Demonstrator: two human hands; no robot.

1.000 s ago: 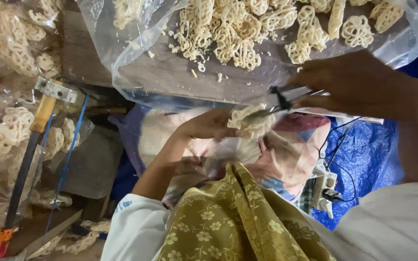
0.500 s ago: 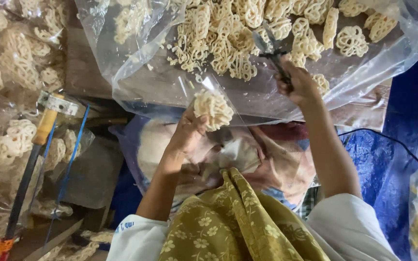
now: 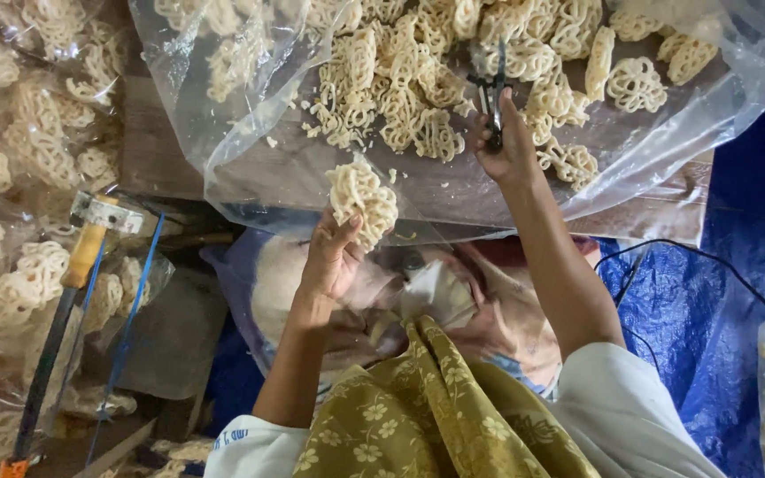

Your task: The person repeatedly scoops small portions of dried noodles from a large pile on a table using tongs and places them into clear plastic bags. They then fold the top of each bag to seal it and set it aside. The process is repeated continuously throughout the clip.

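Note:
A large clear plastic bag (image 3: 250, 168) lies open in front of me, full of pale lattice-shaped crackers (image 3: 418, 88). My left hand (image 3: 329, 257) is raised at the bag's lower edge and holds a small stack of the same crackers (image 3: 363, 199) in its fingertips. My right hand (image 3: 508, 146) reaches further up over the bag and grips dark metal tongs (image 3: 491, 84), whose tips rest among the crackers inside. Both forearms come out of white sleeves.
More clear bags of crackers (image 3: 11, 177) are piled at the left. Beside them lies a long tool with a yellow handle (image 3: 81, 257). A blue tarp (image 3: 692, 327) and a black cable (image 3: 666, 252) are at the right. An olive floral cloth (image 3: 418, 416) covers my lap.
My right hand has gone from the lap area up into the big bag with the tongs. My left hand has lifted its crackers up to the bag's edge.

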